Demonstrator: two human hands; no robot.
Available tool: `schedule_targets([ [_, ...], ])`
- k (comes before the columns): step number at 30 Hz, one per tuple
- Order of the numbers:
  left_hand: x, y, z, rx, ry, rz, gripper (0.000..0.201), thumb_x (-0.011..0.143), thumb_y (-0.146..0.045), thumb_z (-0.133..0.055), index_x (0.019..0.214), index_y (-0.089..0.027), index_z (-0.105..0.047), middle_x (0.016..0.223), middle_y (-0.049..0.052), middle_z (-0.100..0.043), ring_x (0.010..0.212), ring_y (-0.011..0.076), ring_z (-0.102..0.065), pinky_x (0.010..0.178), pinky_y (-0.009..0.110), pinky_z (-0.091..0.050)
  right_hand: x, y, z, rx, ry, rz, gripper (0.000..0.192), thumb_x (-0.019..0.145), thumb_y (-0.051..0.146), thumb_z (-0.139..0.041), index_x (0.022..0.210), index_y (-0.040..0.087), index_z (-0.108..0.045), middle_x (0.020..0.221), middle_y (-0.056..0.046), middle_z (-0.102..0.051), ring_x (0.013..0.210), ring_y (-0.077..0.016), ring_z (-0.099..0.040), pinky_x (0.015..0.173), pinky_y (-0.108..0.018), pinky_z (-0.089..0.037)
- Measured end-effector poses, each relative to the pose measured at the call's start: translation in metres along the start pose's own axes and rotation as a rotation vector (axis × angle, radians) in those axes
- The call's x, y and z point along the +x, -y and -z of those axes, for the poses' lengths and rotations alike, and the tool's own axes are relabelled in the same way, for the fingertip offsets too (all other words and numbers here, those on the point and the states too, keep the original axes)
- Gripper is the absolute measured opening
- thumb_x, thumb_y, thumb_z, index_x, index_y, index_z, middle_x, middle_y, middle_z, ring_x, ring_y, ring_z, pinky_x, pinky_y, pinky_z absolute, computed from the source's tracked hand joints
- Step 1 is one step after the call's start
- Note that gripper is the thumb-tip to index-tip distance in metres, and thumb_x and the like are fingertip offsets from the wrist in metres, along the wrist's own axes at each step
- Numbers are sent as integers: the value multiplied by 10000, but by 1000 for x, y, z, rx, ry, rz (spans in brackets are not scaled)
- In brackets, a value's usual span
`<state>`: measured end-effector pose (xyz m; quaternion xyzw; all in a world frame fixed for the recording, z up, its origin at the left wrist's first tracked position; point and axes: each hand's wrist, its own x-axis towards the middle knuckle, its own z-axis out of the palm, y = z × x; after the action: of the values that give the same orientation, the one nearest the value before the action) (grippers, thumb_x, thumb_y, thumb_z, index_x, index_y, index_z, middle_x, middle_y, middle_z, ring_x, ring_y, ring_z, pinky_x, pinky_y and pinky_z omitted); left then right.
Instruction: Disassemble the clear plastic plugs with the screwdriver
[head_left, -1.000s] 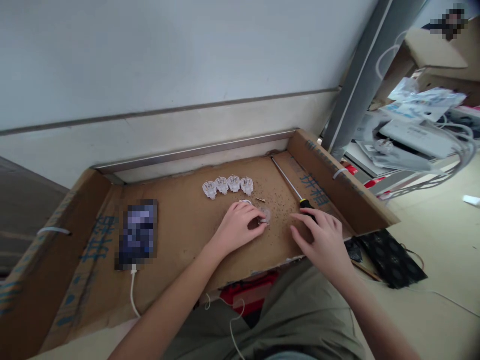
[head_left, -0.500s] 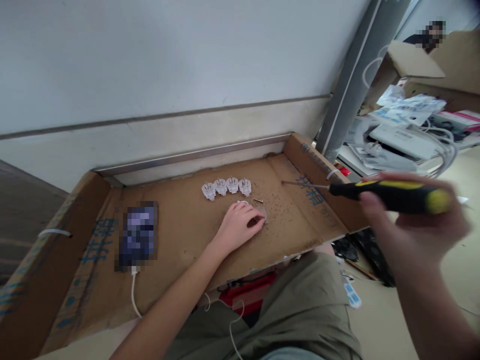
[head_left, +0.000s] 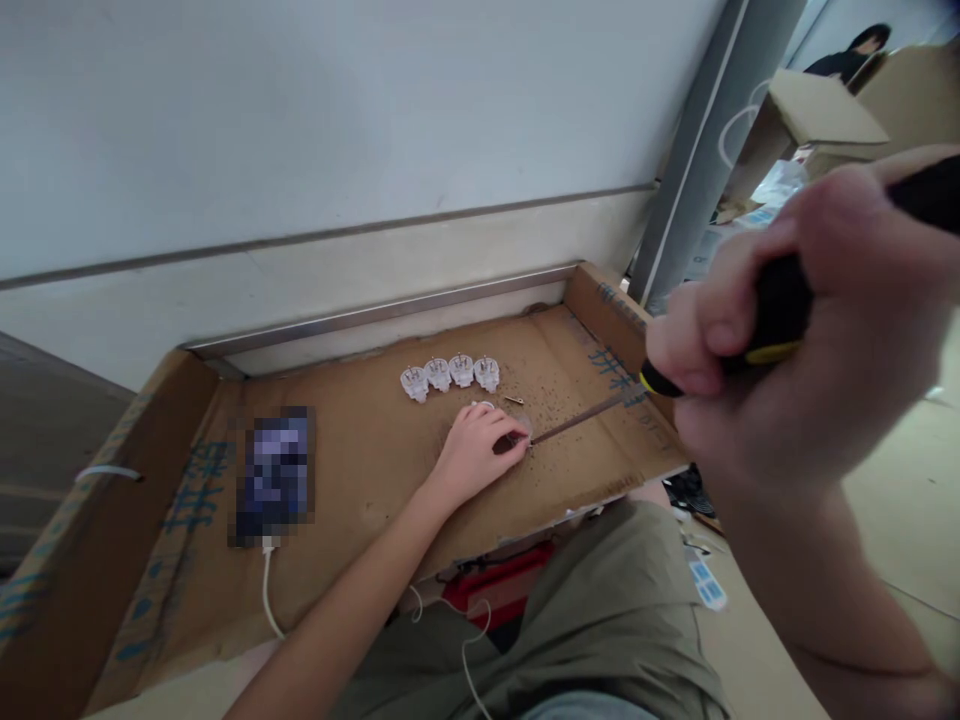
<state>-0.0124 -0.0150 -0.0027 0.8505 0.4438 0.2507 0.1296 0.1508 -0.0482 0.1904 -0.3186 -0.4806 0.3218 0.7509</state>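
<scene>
Screwdriver tip set to a plug held on cardboard

The right hand [head_left: 795, 330] grips the screwdriver [head_left: 592, 412]; its tip meets the small plug [head_left: 523, 430] pinched under the left hand [head_left: 476, 452] fingers, near four white plugs [head_left: 450, 374] on the cardboard sheet [head_left: 360, 480].

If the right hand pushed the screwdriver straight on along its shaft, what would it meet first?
Probably the small plug part pinned under the left hand; the screwdriver tip in the right hand looks already at it, though depth is unclear.

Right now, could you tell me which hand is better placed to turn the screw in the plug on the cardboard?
The right hand: it grips the screwdriver, whose tip reaches the plug. The left hand lies on that plug, pinning it.
</scene>
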Motion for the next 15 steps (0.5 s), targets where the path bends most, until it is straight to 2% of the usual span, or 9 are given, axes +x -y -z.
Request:
schedule_targets([
  [5, 0, -1, 1, 9, 2, 4, 160, 855, -329, -540, 873, -238, -671, 901, 7, -696, 910, 182, -562, 861, 358, -378, 2, -3, -8, 15, -93, -21, 179, 777, 273, -461, 640, 184, -388, 455, 53, -313, 323, -47, -271, 307, -208, -161],
  [15, 0, -1, 3, -7, 16, 12, 156, 855, -328, -547, 885, -230, -665, 890, 11, -690, 904, 183, -559, 844, 353, -386, 7, -13, -4, 108, 25, -44, 250, 781, 291, -593, 678, 166, -403, 469, 65, -346, 336, -58, -272, 315, -219, -158],
])
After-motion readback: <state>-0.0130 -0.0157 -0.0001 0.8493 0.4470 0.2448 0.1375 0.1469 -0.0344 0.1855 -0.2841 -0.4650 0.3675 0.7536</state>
